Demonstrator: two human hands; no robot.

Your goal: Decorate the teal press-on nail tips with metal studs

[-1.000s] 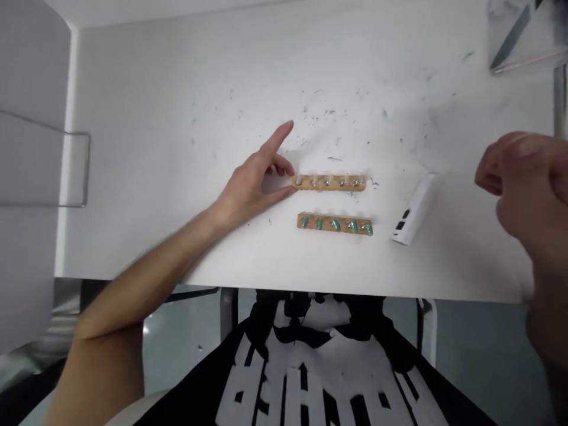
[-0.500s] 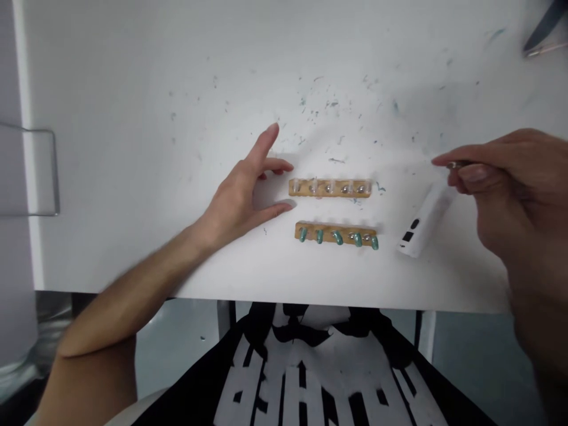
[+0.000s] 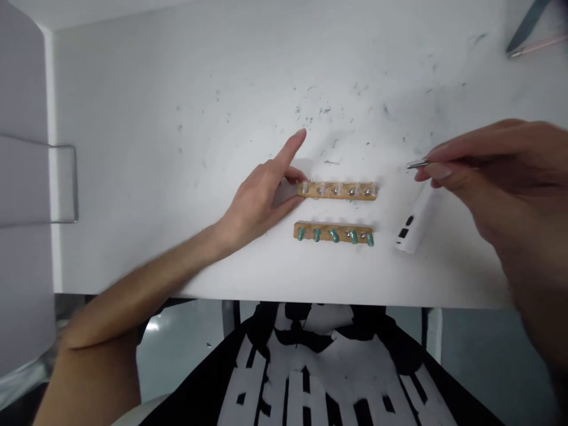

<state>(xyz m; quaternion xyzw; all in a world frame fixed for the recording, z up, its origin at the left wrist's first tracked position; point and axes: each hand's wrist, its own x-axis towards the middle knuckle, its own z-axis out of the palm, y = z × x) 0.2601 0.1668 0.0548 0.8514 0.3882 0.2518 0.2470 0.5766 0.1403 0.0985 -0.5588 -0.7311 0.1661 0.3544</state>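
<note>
My left hand [image 3: 261, 198] pinches the left end of a wooden strip [image 3: 339, 196] between thumb and fingers, the index finger stretched out above it. Several clear nail tips stand along that strip with silvery round spots beneath them. Closer to me lies a second wooden strip [image 3: 326, 226], bearing several glittery green nail tips [image 3: 333, 236]. My right hand [image 3: 483, 165] is closed on a slim metal-tipped tool [image 3: 417, 164], its tip pointing left, held to the right of the upper strip. Most of the tool is hidden in the fingers.
Below my right hand lies a white device [image 3: 415, 222] with a dark button and small dark window. Teal specks and shavings dot the white table [image 3: 133, 177]. Dark and pinkish thin items [image 3: 528, 35] lie at the far right. A wire handle [image 3: 75, 183] stands at the left.
My left hand has moved right and closed on the end of the upper strip, which sits slightly farther from the lower one. My right hand has moved left, showing more of the tool's metal tip.
</note>
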